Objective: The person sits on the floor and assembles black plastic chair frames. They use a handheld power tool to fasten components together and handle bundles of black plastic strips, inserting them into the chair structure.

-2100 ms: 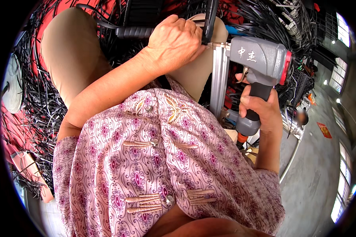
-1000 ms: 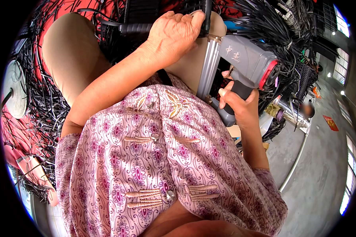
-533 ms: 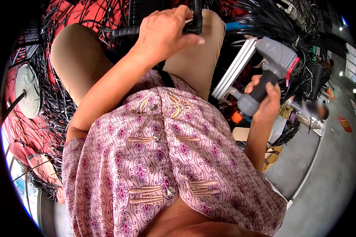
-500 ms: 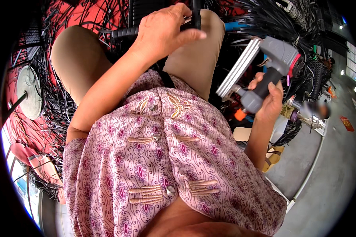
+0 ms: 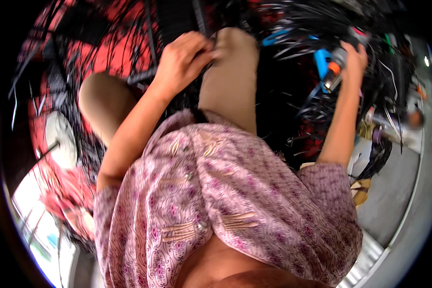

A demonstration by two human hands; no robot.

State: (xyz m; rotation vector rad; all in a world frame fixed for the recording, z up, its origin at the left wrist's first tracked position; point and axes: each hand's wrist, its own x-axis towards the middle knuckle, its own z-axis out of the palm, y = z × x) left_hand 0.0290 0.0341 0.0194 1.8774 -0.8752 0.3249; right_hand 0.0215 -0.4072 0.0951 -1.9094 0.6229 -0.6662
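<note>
Beside black strips (image 5: 312, 21), right fingers (image 5: 349, 50) grip grey tool (image 5: 339, 57); left fingers (image 5: 193, 42) blurred, grasp unclear.

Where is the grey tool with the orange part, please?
In the head view, the grey tool is at upper right, in the right hand, just right of a blue object.

We see a red surface (image 5: 101, 55) showing in patches at the upper left of the frame and farther down the left side, thickly strewn with narrow black strips (image 5: 92, 153). At the left, a pale round disc (image 5: 66, 132) sits among them. On the right we see grey floor (image 5: 391, 204), with a pale line (image 5: 411, 204) running along it and a blurred tan item (image 5: 362, 193) at its near edge.
</note>
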